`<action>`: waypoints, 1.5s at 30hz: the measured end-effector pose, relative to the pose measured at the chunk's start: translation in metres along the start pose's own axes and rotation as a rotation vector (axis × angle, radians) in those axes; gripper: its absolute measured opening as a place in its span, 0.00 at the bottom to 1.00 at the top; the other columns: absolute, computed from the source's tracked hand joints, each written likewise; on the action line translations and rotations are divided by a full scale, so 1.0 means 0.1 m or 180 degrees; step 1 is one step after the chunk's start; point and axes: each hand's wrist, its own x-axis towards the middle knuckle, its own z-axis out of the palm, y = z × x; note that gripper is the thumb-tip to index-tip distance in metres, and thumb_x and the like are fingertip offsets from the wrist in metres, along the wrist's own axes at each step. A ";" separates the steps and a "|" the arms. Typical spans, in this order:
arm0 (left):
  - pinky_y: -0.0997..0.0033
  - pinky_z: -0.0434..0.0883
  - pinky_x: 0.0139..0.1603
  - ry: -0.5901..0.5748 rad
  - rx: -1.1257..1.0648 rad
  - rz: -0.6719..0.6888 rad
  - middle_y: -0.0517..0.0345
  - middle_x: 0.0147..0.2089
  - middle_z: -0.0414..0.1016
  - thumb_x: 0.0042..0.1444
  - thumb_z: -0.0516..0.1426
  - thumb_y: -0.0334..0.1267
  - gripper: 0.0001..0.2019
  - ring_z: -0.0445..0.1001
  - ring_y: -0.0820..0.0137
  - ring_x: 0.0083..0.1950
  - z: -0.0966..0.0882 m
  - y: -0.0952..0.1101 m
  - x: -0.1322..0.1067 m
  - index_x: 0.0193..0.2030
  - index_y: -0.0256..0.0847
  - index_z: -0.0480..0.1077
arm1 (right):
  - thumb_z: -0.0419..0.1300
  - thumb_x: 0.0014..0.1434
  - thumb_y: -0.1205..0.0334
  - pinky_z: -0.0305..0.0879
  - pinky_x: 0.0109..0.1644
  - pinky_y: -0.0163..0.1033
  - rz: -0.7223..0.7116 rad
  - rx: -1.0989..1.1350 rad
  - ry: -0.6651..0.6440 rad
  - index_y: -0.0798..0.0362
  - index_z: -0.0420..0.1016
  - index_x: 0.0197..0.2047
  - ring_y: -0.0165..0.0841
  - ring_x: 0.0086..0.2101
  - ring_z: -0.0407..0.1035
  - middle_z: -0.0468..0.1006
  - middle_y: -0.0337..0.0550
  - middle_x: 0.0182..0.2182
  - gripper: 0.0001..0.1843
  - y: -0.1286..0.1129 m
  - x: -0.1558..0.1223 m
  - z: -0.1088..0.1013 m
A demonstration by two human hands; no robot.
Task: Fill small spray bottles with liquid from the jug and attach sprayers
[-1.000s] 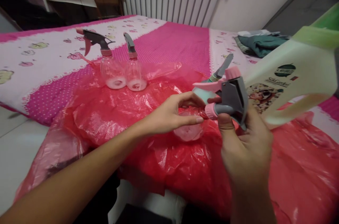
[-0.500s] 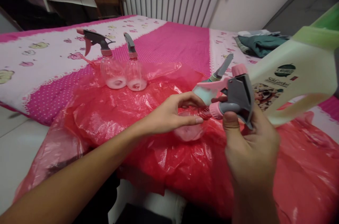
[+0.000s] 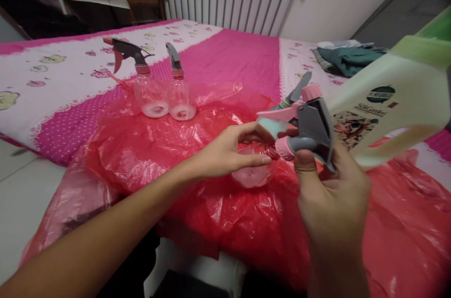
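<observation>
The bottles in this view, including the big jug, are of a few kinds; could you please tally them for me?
Clear bottles: 3 (far-left bottle, second bottle beside it, held bottle in the left hand)
Aqua bottle: 1
Jug: 1
Total: 5

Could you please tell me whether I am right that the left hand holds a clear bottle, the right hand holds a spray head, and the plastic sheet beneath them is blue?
Not quite: the plastic sheet is red, not blue, as the head view shows. The left hand does hold a clear bottle, and the right hand a spray head.
</observation>
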 end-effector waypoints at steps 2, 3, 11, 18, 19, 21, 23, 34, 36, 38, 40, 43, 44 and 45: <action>0.60 0.75 0.57 0.0002 0.0021 -0.0012 0.49 0.50 0.81 0.57 0.70 0.37 0.13 0.80 0.61 0.54 0.00 0.01 0.00 0.47 0.39 0.76 | 0.63 0.67 0.42 0.66 0.53 0.47 -0.0044 -0.0065 0.0028 0.50 0.84 0.45 0.40 0.45 0.73 0.79 0.46 0.41 0.20 -0.01 0.00 0.00; 0.60 0.75 0.58 -0.0002 0.0034 -0.0025 0.49 0.50 0.81 0.57 0.70 0.37 0.13 0.80 0.61 0.54 0.00 0.01 0.00 0.47 0.39 0.76 | 0.63 0.67 0.42 0.66 0.53 0.47 -0.0071 -0.0099 0.0045 0.50 0.84 0.45 0.40 0.44 0.73 0.79 0.46 0.40 0.20 0.00 0.00 0.00; 0.60 0.74 0.59 0.0023 0.0024 0.0035 0.48 0.52 0.82 0.58 0.70 0.39 0.14 0.80 0.60 0.55 -0.01 -0.03 0.00 0.48 0.39 0.76 | 0.64 0.67 0.45 0.68 0.52 0.46 0.0009 0.0227 -0.0217 0.49 0.84 0.46 0.38 0.43 0.75 0.81 0.45 0.41 0.17 0.04 0.01 0.03; 0.60 0.74 0.59 0.0012 0.0010 0.0027 0.49 0.51 0.82 0.58 0.70 0.37 0.13 0.80 0.61 0.54 -0.01 -0.03 -0.01 0.47 0.38 0.76 | 0.63 0.67 0.48 0.71 0.48 0.44 -0.0131 -0.0009 -0.0103 0.50 0.84 0.48 0.39 0.44 0.75 0.79 0.46 0.40 0.17 0.00 0.01 0.02; 0.60 0.74 0.59 0.0021 -0.0005 0.0012 0.49 0.51 0.82 0.57 0.70 0.37 0.14 0.80 0.61 0.55 -0.01 -0.03 -0.01 0.47 0.38 0.76 | 0.64 0.67 0.47 0.71 0.47 0.44 -0.0156 -0.0076 -0.0099 0.50 0.84 0.48 0.39 0.44 0.75 0.78 0.46 0.39 0.17 -0.01 0.01 0.02; 0.61 0.74 0.59 0.0062 -0.0026 -0.0018 0.48 0.51 0.82 0.57 0.71 0.38 0.15 0.80 0.61 0.55 0.00 -0.03 -0.01 0.48 0.39 0.76 | 0.63 0.67 0.47 0.71 0.47 0.44 -0.0099 -0.0037 -0.0233 0.51 0.84 0.49 0.38 0.42 0.75 0.77 0.45 0.39 0.18 0.00 0.01 0.02; 0.60 0.74 0.59 0.0064 -0.0020 -0.0038 0.48 0.52 0.82 0.57 0.71 0.37 0.15 0.80 0.61 0.55 0.00 -0.03 -0.01 0.49 0.39 0.76 | 0.63 0.67 0.47 0.71 0.47 0.44 -0.0017 0.0035 -0.0288 0.51 0.84 0.49 0.37 0.41 0.75 0.77 0.45 0.39 0.18 0.00 0.01 0.02; 0.61 0.73 0.59 0.0032 -0.0076 -0.0052 0.49 0.51 0.80 0.57 0.70 0.36 0.14 0.79 0.62 0.55 0.00 -0.01 0.00 0.47 0.38 0.75 | 0.64 0.67 0.48 0.70 0.56 0.46 0.0113 0.0430 -0.0367 0.47 0.84 0.49 0.38 0.48 0.77 0.83 0.43 0.46 0.15 0.03 0.03 0.03; 0.62 0.73 0.60 0.0019 -0.0066 -0.0024 0.49 0.51 0.80 0.57 0.70 0.36 0.14 0.79 0.63 0.54 -0.01 -0.03 0.00 0.48 0.38 0.75 | 0.64 0.67 0.49 0.70 0.58 0.47 0.0225 0.0431 -0.0409 0.48 0.83 0.50 0.39 0.49 0.76 0.83 0.45 0.46 0.15 0.03 0.02 0.03; 0.63 0.73 0.60 0.0021 -0.0086 -0.0011 0.50 0.50 0.80 0.58 0.70 0.36 0.14 0.78 0.63 0.54 -0.01 -0.04 -0.01 0.48 0.38 0.75 | 0.63 0.68 0.48 0.70 0.58 0.48 0.0247 0.0447 -0.0432 0.48 0.83 0.50 0.39 0.49 0.77 0.83 0.45 0.45 0.15 0.02 0.03 0.03; 0.64 0.72 0.59 0.0013 -0.0103 -0.0010 0.50 0.50 0.80 0.57 0.70 0.36 0.14 0.78 0.64 0.54 -0.01 -0.04 -0.01 0.47 0.37 0.75 | 0.64 0.67 0.47 0.70 0.56 0.48 0.0172 0.0347 -0.0326 0.48 0.84 0.49 0.38 0.47 0.77 0.83 0.44 0.44 0.16 0.01 0.03 0.02; 0.63 0.73 0.58 -0.0005 -0.0065 -0.0046 0.50 0.49 0.80 0.57 0.71 0.36 0.13 0.79 0.63 0.53 0.00 -0.01 0.00 0.46 0.38 0.75 | 0.64 0.66 0.46 0.70 0.55 0.47 0.0073 0.0177 -0.0189 0.48 0.84 0.47 0.38 0.46 0.76 0.82 0.45 0.44 0.16 0.01 0.04 0.02; 0.63 0.73 0.58 0.0002 -0.0060 -0.0055 0.50 0.49 0.80 0.57 0.71 0.37 0.13 0.79 0.63 0.53 0.00 -0.01 0.01 0.45 0.38 0.75 | 0.64 0.67 0.46 0.70 0.56 0.48 0.0069 0.0200 -0.0200 0.49 0.84 0.47 0.39 0.46 0.76 0.82 0.45 0.45 0.17 0.00 0.04 0.02; 0.62 0.73 0.58 0.0017 -0.0055 -0.0072 0.50 0.49 0.80 0.56 0.71 0.37 0.14 0.79 0.63 0.53 0.00 0.00 0.01 0.46 0.38 0.75 | 0.63 0.67 0.46 0.70 0.57 0.49 0.0080 0.0228 -0.0194 0.49 0.84 0.47 0.39 0.47 0.76 0.82 0.45 0.45 0.17 0.00 0.04 0.02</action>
